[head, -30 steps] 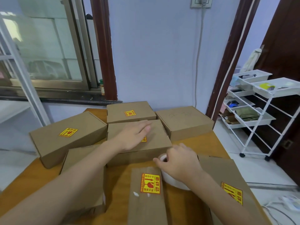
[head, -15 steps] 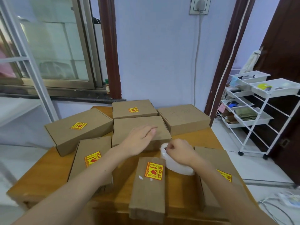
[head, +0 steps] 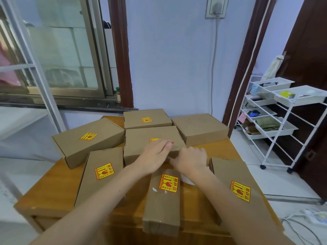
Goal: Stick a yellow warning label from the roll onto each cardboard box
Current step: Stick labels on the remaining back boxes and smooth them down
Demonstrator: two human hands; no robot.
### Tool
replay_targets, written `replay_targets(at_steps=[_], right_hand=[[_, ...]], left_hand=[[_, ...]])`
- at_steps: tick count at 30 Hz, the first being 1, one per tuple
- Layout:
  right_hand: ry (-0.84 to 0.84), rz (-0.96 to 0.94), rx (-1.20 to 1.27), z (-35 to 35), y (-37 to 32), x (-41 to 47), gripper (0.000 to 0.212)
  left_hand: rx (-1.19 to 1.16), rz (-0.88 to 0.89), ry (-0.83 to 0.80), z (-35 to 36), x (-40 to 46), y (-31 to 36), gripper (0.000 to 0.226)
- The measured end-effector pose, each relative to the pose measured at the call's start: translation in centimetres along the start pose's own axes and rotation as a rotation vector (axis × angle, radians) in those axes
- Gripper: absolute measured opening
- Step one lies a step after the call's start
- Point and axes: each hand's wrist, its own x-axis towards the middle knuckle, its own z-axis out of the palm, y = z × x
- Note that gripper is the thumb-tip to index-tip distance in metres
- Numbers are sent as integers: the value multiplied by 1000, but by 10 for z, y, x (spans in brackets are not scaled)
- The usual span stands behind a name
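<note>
Both hands have come nearer to each other since the earlier frames, and the right one now covers most of the label roll (head: 188,181), so only a white edge shows below the right wrist.

Far left of the hands lies a labelled box (head: 88,140), its long axis going left-near to right-far. Just left of the left forearm, a second labelled box (head: 100,174) points its long axis away from the person. The left hand (head: 155,156) rests flat, fingers loosely stretched and holding nothing, on the middle box (head: 141,140), partly over its yellow label (head: 154,139). Beyond it sits another labelled box (head: 146,119).

The right hand (head: 192,159) is curled, fingertips beside the left hand; what it pinches I cannot tell. Behind it, the plain box (head: 200,129) has no label. Below the hands a narrow labelled box (head: 164,200) runs toward the person.
</note>
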Motion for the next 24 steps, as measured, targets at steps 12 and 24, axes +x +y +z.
replay_targets(at_steps=[12, 24], right_hand=[[-269, 67, 428, -2, 24, 3, 28], [-98, -182, 981, -12, 73, -52, 20]], left_hand=[[-13, -4, 12, -6, -2, -4, 40], [-167, 147, -86, 11, 1, 38, 36]])
